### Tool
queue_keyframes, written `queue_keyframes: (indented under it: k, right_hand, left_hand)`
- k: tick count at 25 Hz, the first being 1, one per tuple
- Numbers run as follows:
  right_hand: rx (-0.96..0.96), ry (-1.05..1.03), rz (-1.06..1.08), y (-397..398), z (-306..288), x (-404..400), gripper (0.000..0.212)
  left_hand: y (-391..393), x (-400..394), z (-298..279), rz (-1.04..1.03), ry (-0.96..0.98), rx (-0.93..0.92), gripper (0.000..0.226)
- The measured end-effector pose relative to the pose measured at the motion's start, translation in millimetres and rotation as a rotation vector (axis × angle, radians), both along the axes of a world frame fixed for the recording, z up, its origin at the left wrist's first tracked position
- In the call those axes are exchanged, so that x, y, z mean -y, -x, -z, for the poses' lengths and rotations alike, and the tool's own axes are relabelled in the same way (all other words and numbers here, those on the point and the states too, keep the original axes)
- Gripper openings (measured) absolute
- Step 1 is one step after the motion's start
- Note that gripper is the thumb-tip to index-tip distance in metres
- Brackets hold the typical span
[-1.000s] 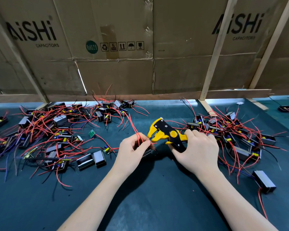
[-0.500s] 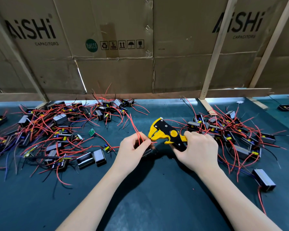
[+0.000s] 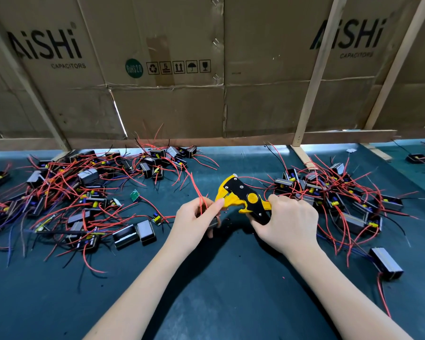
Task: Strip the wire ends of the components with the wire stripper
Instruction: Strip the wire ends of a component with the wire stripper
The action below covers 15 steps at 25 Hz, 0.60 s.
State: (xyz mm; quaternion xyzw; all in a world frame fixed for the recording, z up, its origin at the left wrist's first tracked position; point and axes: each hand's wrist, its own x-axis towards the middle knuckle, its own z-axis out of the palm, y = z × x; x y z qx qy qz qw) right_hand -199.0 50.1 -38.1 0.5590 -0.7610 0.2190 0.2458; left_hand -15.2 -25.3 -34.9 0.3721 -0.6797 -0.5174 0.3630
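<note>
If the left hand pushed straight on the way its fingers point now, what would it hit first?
Most likely the yellow head of the wire stripper; the left hand fingers already almost touch it. Depth unclear.

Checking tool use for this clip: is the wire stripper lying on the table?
No, the right hand grips the wire stripper by its handles, beside the left hand.

Just one wide-angle cam up on the person's head, looking forward and down at the tabletop [image 3: 206, 303], close over both forearms, cardboard wall [image 3: 172, 106] straight ahead.
</note>
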Motion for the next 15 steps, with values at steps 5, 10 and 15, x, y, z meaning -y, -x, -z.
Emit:
queue_keyframes:
  k: [5,10,15]
  right_hand:
    - [0.098,-0.065,0.028,-7,5,6,0.057]
    - [0.237,-0.185,-0.174,1,4,5,0.070]
    - [0.069,-0.181,-0.033,-8,0,10,0.081]
  left_hand:
    - [6,-1,0,-0.002,-0.127,-0.175,0.025]
    - [-2,9,-5,-0.135,-0.230,-0.251,0.024]
    - [-4,7,-8,-0.060,-0.203,-0.280,0.028]
